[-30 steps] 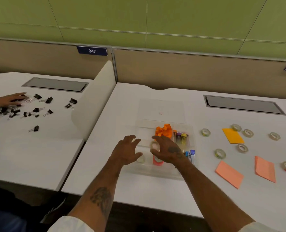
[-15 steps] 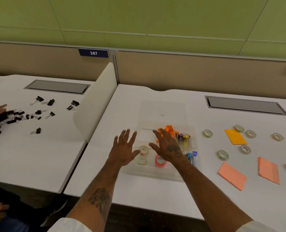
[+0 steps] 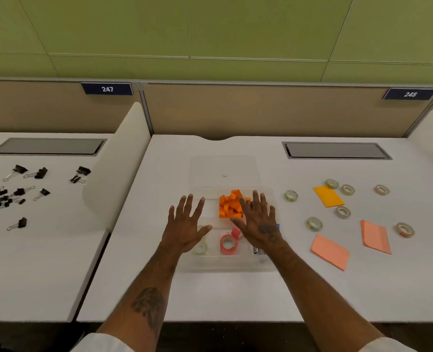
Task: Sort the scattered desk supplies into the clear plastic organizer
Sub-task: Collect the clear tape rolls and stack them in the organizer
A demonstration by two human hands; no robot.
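Both hands (image 3: 185, 226) (image 3: 257, 222) now flat, empty

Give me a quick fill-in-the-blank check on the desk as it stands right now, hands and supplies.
1. Both the left hand and the right hand are spread flat and hold ____.
2. The pink tape roll lies ____ the clear organizer.
3. The number of loose tape rolls on the desk to the right of the organizer is ____.
4. The sticky pad farthest from the person is coloured ____.

Missing words: nothing; inside; seven; orange-yellow
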